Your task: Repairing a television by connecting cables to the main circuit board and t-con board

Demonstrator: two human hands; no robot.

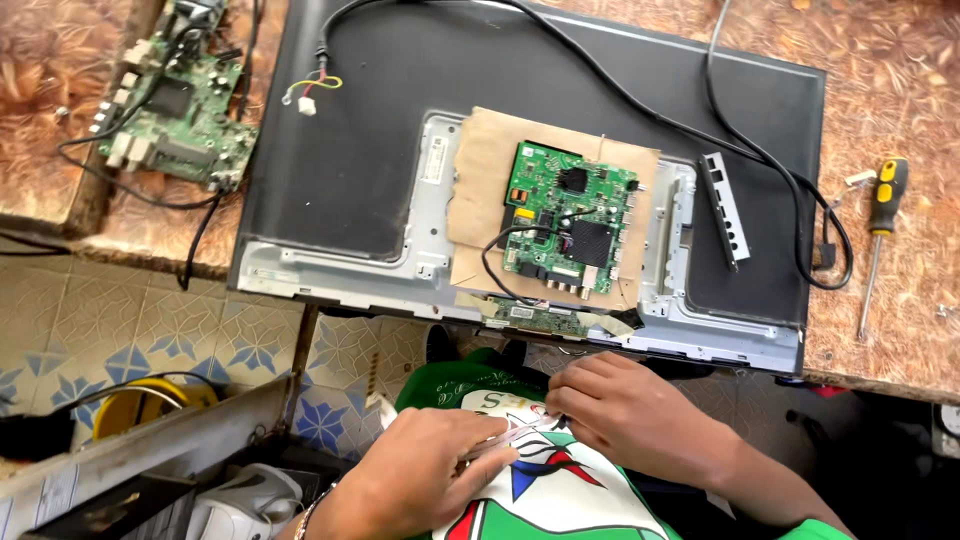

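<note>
Scanning from the left, I see a loose green circuit board [178, 105] on the counter [900, 60], then a face-down flat panel [350, 150] carrying a second green board [568, 215]. My left hand [420, 480] and right hand [625, 410] meet below its near edge, both pinched closed on a thin pale strip [510, 437]. A yellow-handled screwdriver [878, 235] lies far right.

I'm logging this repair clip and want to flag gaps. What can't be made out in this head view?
- The thin pale strip between the left hand and right hand: too thin and blurred to identify.
- The narrow board at the panel's near edge: partly covered by tape.
- The second circuit board: cut off by the top edge.
- The yellow round thing on the floor: half hidden by a grey ledge.
</note>
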